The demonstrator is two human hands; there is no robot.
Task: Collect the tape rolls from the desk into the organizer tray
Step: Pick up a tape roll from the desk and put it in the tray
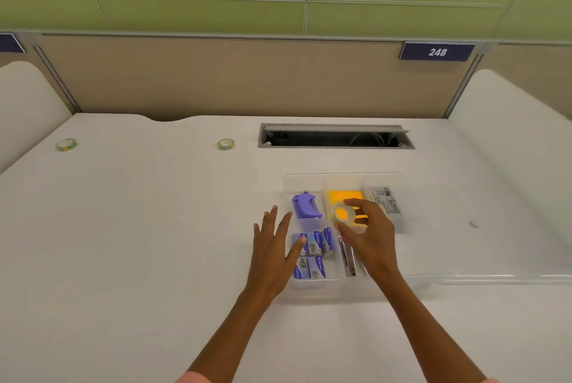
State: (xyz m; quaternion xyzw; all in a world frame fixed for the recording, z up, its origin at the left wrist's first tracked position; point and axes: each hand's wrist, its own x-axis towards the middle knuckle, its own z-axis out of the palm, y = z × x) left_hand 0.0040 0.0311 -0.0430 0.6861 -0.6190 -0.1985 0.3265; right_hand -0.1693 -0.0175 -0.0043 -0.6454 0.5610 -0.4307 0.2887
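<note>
A clear plastic organizer tray [291, 180] sits on the white desk, right of centre. My right hand [370, 234] hovers over its middle and is shut on a clear tape roll [342, 212], held above the yellow sticky notes [345, 195]. My left hand [274, 246] is open, fingers spread, at the tray's left edge over the blue staple boxes [315, 243]. Two more tape rolls lie flat on the desk: one near the far left edge [66, 144] and one at the back centre [225, 144].
The tray also holds a purple stapler [305, 206], a metal tool [348, 259] and a printed label card [387, 200]. An open cable slot [335, 136] lies behind the tray. A beige partition with a "248" sign [437, 51] bounds the desk's back.
</note>
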